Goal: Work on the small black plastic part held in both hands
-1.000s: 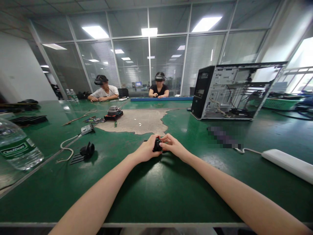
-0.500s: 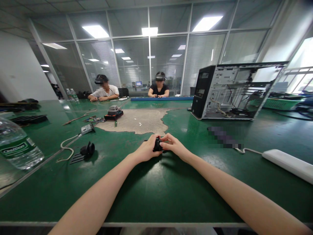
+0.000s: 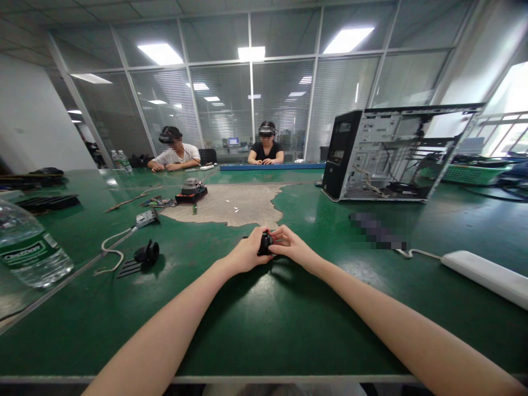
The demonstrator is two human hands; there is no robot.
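Note:
A small black part (image 3: pixel 265 245) is held just above the green table, in front of me. My left hand (image 3: pixel 248 251) wraps round it from the left, thumb on the near side. From the right, my right hand (image 3: pixel 292 245) pinches its side with bent fingertips. The fingers cover much of the part, so its exact kind is unclear. Left of my hands a black plastic piece (image 3: pixel 146 253) with a round end and flat slats lies on the table.
An open computer case (image 3: pixel 396 157) stands at the back right. A white power strip (image 3: pixel 482 275) lies at right, a water bottle (image 3: pixel 31 247) at left. A red-and-black device (image 3: pixel 191 191) sits on the bare patch (image 3: pixel 231 212). Two people (image 3: pixel 267 148) sit across the table.
The black part has turned slightly between my fingers, and my right fingertips have shifted a little on it. Both arms stay in nearly the same place.

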